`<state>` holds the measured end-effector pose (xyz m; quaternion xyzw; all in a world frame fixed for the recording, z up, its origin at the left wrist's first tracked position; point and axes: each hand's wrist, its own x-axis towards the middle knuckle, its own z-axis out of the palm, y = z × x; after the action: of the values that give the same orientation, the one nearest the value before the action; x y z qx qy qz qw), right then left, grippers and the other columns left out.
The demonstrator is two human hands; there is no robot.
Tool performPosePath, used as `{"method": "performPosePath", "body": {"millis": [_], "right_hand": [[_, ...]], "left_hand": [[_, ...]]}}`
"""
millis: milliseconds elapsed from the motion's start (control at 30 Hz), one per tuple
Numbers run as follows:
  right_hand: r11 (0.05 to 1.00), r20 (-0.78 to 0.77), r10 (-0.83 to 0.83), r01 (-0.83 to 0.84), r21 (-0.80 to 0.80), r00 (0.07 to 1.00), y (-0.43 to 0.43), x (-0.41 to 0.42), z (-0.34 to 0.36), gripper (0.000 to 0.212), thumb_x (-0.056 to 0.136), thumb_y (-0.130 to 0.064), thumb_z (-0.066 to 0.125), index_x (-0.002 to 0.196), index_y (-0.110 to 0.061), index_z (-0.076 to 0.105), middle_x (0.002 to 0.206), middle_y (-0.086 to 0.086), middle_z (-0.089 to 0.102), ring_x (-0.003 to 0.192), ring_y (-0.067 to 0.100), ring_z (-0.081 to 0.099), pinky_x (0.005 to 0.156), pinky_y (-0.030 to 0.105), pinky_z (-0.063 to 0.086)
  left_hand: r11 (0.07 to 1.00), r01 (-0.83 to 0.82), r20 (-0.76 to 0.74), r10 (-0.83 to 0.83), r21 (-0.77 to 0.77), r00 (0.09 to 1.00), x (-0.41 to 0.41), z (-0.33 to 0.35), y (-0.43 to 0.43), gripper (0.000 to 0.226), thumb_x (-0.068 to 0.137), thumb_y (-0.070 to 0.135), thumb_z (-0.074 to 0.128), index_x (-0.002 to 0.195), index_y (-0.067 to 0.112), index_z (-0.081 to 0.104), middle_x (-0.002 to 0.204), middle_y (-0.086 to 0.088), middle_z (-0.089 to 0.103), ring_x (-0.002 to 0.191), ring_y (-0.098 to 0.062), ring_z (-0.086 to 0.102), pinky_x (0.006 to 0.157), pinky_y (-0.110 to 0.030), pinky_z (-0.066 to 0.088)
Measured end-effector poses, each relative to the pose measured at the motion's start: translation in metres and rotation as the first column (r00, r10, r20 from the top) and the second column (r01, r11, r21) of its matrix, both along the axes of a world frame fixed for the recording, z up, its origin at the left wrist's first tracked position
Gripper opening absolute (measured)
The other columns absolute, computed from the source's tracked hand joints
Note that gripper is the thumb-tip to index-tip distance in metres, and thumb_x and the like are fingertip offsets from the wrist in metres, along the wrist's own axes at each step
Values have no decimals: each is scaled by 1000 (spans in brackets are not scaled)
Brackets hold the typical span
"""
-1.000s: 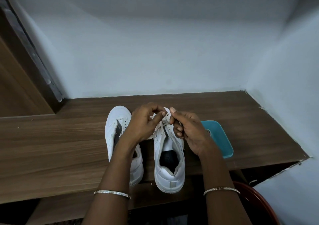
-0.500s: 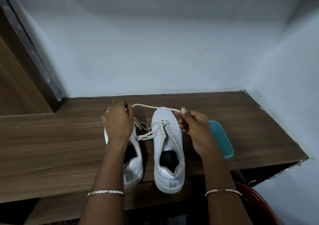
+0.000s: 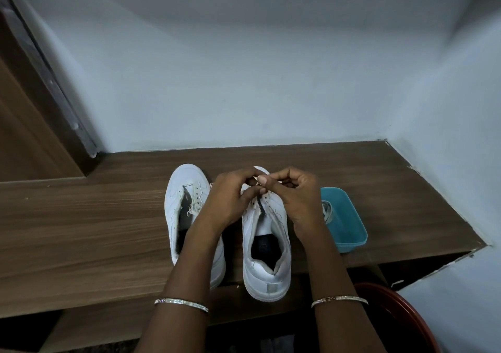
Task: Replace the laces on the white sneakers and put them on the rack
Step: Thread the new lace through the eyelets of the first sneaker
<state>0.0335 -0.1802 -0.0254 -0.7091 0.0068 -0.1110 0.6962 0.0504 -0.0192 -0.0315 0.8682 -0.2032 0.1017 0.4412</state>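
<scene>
Both hands work at a lace, left of the teal tray (image 3: 352,240).
I see the left hand (image 3: 230,203) and right hand (image 3: 295,198) meet fingertip to fingertip, pinching a white lace (image 3: 254,180) over the front of the right sneaker (image 3: 267,271), just left of the tray; the other sneaker (image 3: 176,203) stands farther left.

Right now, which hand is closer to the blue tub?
Right. The right hand is just beside the blue tub, over the right sneaker. The left hand is further away, on that sneaker's other side. Both pinch the lace.
</scene>
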Motion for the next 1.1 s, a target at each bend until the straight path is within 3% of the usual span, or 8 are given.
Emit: {"method": "performPosePath", "body": {"millis": [100, 200, 333, 433, 567, 733, 967, 1100], "right_hand": [[998, -48, 25, -22, 67, 999, 0, -5, 5, 18, 74, -12, 88, 80, 0, 76, 72, 14, 74, 64, 21, 70, 64, 32, 59], [995, -94, 20, -10, 101, 995, 0, -6, 6, 16, 78, -11, 85, 77, 1, 74, 58, 1, 68, 50, 4, 59, 52, 16, 46], [995, -121, -73, 64, -79, 990, -6, 0, -3, 20, 79, -33, 85, 77, -14, 76, 66, -2, 69, 59, 8, 60, 60, 23, 51], [963, -179, -87, 36, -267, 980, -7, 3, -12, 16, 77, -30, 85, 85, -22, 75, 81, -1, 74, 75, 17, 69, 70, 28, 58], [853, -253, -37, -101, -511, 967, -3, -2, -16, 27, 75, -30, 79, 100, -27, 68, 95, -12, 67, 81, 5, 63, 66, 20, 45], [837, -207, -86, -42, -546, 975, 0, -8, -11, 32, 74, -33, 82, 103, -24, 71, 89, -14, 68, 77, 1, 63, 68, 19, 49], [707, -122, -110, -9, -707, 986, 5, -18, -2, 22, 82, -31, 74, 97, -17, 80, 89, -2, 77, 82, 14, 70, 72, 27, 53], [755, -119, -191, 69, -652, 974, 2, -15, -4, 18, 86, -20, 67, 79, -11, 80, 73, 2, 75, 71, 17, 69, 69, 32, 55]], "left_hand": [[990, 31, -78, -42, -134, 996, -3, 1, 1, 34, 86, 6, 75, 111, 24, 63, 90, 11, 73, 88, -5, 70, 83, -28, 55], [984, 20, -54, -30, -179, 998, -2, 2, 0, 18, 86, 0, 73, 96, 14, 67, 83, 7, 74, 79, -8, 72, 76, -32, 58], [983, -109, 9, 111, -145, 994, 3, -1, 0, 4, 90, 11, 72, 88, 15, 71, 76, 10, 71, 69, -7, 67, 67, -35, 57], [981, -183, 25, 185, -69, 982, 4, -4, -3, 5, 93, 11, 66, 89, 14, 65, 77, 13, 64, 69, -5, 60, 67, -32, 52], [979, -204, -15, 204, -4, 979, 4, -7, -6, 7, 91, 10, 66, 86, 15, 66, 77, 11, 63, 69, 1, 55, 67, -24, 41], [979, -196, -96, 200, 50, 975, 4, -8, -9, 4, 85, 18, 77, 85, 19, 81, 74, 12, 72, 59, 10, 53, 59, -7, 33], [967, -242, -107, 250, 84, 962, 2, -6, -10, 4, 85, 20, 77, 85, 18, 82, 85, 4, 77, 69, -4, 57, 68, -23, 41], [972, -231, -155, 236, 53, 959, 1, -7, -10, 4, 84, 20, 79, 85, 18, 82, 83, 3, 78, 71, -7, 63, 66, -20, 41]]}}
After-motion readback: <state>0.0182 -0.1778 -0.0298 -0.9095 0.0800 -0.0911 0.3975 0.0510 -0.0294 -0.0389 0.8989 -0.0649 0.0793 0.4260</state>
